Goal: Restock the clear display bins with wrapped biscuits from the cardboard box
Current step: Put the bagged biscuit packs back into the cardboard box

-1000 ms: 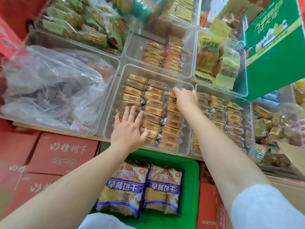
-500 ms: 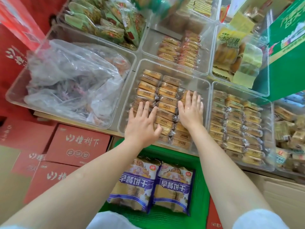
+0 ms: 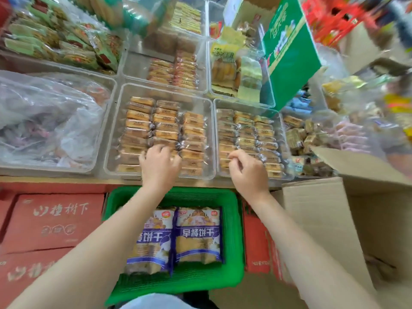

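Nearby, left hand (image 3: 159,165) rests, fingers curled, on wrapped biscuits (image 3: 165,124); right hand (image 3: 247,168) hovers loosely curled beside cardboard box (image 3: 334,219).

Clear display bins (image 3: 213,139) sit side by side on the shelf (image 3: 66,178).

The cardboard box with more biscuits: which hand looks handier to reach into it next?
Probably the right hand. It hovers with loosely curled, empty fingers, on the side of the cardboard box. The left hand rests on the wrapped biscuits in the middle clear bin, farther away.
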Motion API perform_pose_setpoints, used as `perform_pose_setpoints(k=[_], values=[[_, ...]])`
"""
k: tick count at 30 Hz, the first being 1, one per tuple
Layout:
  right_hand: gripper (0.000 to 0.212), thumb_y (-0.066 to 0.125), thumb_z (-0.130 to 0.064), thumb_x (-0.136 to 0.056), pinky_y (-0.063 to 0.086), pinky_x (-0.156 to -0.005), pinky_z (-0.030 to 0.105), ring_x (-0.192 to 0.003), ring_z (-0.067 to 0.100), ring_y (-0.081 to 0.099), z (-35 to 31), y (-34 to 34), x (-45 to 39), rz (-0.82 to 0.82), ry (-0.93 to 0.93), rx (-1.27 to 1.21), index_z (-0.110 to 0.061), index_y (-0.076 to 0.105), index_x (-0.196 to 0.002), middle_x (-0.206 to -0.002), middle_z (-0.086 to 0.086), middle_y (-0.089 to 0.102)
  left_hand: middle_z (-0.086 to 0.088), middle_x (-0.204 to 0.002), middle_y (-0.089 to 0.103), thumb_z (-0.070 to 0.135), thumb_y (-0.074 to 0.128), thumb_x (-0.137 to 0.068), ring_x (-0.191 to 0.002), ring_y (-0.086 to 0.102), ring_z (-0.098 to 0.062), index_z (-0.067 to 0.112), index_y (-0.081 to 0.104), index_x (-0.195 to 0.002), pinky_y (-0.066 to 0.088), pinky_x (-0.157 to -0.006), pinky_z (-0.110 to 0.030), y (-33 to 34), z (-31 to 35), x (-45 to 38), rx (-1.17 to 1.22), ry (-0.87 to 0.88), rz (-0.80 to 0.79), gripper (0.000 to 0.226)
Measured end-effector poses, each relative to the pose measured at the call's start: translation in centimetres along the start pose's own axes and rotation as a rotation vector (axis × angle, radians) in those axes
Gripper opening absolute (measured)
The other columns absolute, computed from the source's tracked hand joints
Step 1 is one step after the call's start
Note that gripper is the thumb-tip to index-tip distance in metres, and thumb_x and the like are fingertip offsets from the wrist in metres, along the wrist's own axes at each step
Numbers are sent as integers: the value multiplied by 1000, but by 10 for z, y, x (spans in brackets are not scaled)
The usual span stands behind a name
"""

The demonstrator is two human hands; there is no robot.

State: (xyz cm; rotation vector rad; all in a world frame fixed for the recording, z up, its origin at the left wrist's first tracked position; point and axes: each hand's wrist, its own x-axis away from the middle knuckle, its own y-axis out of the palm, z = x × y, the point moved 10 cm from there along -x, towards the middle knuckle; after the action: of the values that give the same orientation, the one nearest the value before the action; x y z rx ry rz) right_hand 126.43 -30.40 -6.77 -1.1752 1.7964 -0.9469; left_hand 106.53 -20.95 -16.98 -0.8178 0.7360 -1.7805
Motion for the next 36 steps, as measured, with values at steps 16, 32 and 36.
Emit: perform_pose_setpoints(k=[16, 32, 36], values=[[26, 46, -27, -100, 40, -69, 33, -93, 27, 58, 408, -193, 202, -621, 387, 260, -16, 66, -112, -111, 7, 66, 3, -107, 67, 36, 50, -99, -89, 66, -18, 23, 68, -119, 52, -70, -30, 241, 473, 312, 12, 902, -259, 30], [45, 62, -25, -97, 51, -89, 33, -112, 28, 61, 573, -106, 272, -1281, 220, 589, -7, 51, -137, -129, 11, 62, 8, -101, 61, 32, 50, -100, -86, 58, -14, 24, 64, -115, 51, -70, -31, 333, 459, 265, -273, 453, -309, 21], [27, 66, -30, -92, 50, -74, 30, -103, 25, 63, 562, -103, 260, -1209, 252, 382, -15, 60, -113, -113, 7, 64, 8, -109, 62, 35, 49, -101, -89, 59, -13, 27, 62, -121, 54, -74, -33, 330, 450, 261, -241, 395, -297, 25]])
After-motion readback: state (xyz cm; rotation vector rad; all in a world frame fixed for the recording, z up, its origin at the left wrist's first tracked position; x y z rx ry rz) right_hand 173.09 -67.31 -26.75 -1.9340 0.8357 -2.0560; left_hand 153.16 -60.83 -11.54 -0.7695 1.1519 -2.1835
